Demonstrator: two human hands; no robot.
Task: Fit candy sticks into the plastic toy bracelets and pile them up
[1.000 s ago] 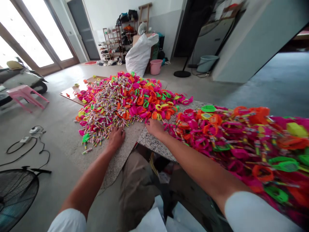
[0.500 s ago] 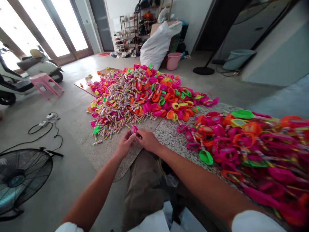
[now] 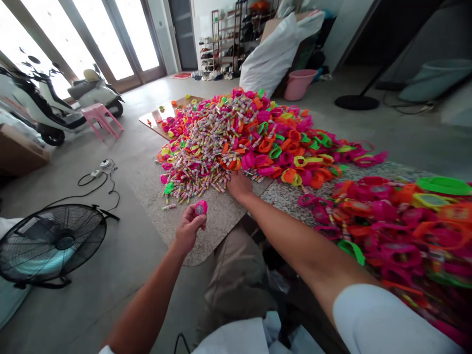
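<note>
Clock read from view centre, 12 at top. Two hands, one pink toy watch (image 3: 201, 208) held: left hand (image 3: 188, 227), at 8 o'clock, thumb and fingers pinching it above the counter (image 3: 210, 238). Right hand (image 3: 240, 186), just about centre, reaches the near edge of the main heap (image 3: 221, 125); its fingertips are hidden at the printed tubes (image 3: 216, 140), so can't tell if pinching or spread.

Two heaps. Main one at 12: tubes plus pink, orange, yellow, green watches, overlapping, too many to count. Second heap (image 3: 398, 216), 3 to 4 o'clock, mostly pink and orange watches, cut off at right edge, blurred toward the corner. One loose tube (image 3: 169, 207) lies at the left hand's 10 o'clock, apart from the heap. One green watch (image 3: 352, 250) on the second heap's near side, 4 o'clock.

Right forearm crosses in front of the counter edge, covering part of it.

Around: one fan (image 3: 64, 240) 8 to 9; one pink stool (image 3: 99, 114) 9 to 10; at least two scooters (image 3: 103, 93) near 10, overlapping; one shoe rack (image 3: 225, 46) 12, top cut off; one white sack (image 3: 271, 61) 1; two buckets, pink (image 3: 299, 84) between 1 and 2, blue-grey 2, dim.
</note>
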